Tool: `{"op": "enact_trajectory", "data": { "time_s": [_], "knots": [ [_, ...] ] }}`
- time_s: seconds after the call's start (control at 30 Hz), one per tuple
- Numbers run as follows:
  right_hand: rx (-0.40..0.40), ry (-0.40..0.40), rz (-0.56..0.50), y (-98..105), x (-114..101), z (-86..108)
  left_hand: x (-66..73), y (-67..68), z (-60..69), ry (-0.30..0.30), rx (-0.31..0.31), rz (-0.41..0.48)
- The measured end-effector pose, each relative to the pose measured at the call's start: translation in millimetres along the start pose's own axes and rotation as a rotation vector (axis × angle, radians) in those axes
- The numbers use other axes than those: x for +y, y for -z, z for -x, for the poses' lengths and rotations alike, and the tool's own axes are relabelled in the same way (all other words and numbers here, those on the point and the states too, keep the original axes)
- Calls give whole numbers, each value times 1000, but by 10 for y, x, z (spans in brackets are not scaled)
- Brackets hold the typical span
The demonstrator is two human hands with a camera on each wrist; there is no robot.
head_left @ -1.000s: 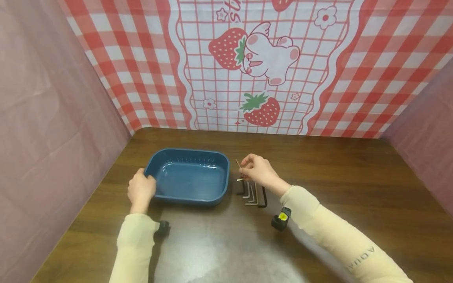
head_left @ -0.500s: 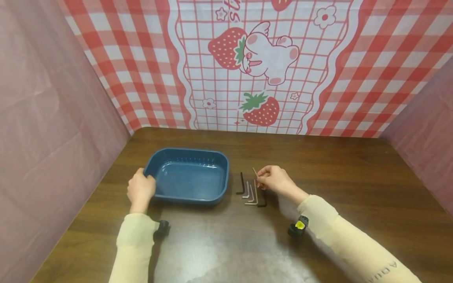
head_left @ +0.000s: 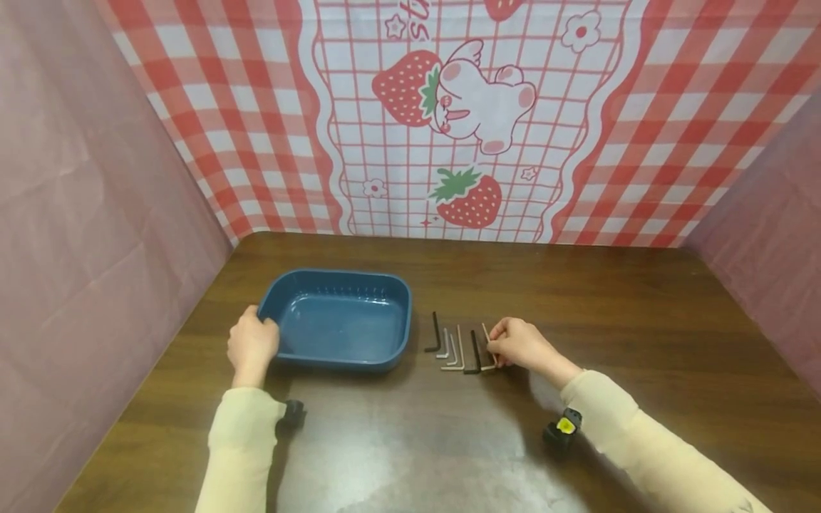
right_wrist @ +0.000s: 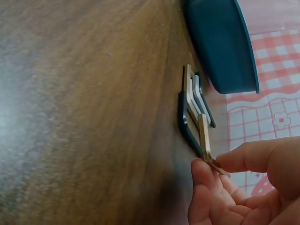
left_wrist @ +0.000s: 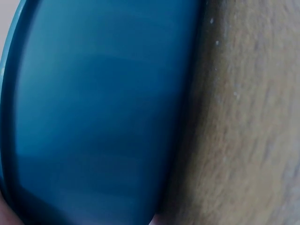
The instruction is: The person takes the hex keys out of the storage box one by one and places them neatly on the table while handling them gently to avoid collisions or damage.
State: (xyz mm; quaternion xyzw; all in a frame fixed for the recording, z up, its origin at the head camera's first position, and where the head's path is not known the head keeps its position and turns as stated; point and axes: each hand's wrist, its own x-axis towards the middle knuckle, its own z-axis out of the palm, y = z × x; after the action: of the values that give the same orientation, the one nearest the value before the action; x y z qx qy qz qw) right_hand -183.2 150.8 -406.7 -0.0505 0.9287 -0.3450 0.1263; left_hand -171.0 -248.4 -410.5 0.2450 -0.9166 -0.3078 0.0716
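Observation:
My left hand [head_left: 253,345] grips the left rim of a blue rectangular plastic basin [head_left: 340,365]; in the left wrist view the basin wall [left_wrist: 98,108] fills much of the picture and the hand barely shows. With thumb and fingers, my right hand [head_left: 522,348] pinches a brass-coloured L-shaped hex key [right_wrist: 204,133]. It is at the right end of a row of several hex keys, beside a black hex key [head_left: 475,353]. Leftward in that row lie another brass-coloured hex key [head_left: 460,349], two silver ones and a black hex key [head_left: 437,331]. Whether the pinched key touches the table cannot be told.
All of this stands on a dark brown wooden table [head_left: 603,299]. A red-and-white checked strawberry cloth [head_left: 359,142] hangs behind its far edge. Pink cloth [head_left: 96,214] hangs on the left side and also on the right.
My right hand has moved right and toward the front with the brass-coloured hex key, from beside the basin to the right end of the row. The left hand stays on the basin.

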Motion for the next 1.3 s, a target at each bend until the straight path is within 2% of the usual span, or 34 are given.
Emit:
{"op": "enact_trajectory", "data": {
  "time_s": [0.27,0.5,0.83,1.0,1.13,1.3],
  "knots": [
    [-27,-78,-47,-61,49,42,-18,30,10,0,-18,15],
    [-12,-101,-35,-113,22,79,-45,105,-7,6,-56,13],
    [24,-106,-22,-158,20,76,-70,183,-69,26,-175,14],
    [21,-98,-9,-188,19,75,-79,231,-82,33,-237,-21],
    [35,-96,16,-199,14,84,-85,271,-80,9,-294,-71],
    [40,-82,18,-176,25,92,-57,310,-103,-58,-329,-114]
  ]
}}
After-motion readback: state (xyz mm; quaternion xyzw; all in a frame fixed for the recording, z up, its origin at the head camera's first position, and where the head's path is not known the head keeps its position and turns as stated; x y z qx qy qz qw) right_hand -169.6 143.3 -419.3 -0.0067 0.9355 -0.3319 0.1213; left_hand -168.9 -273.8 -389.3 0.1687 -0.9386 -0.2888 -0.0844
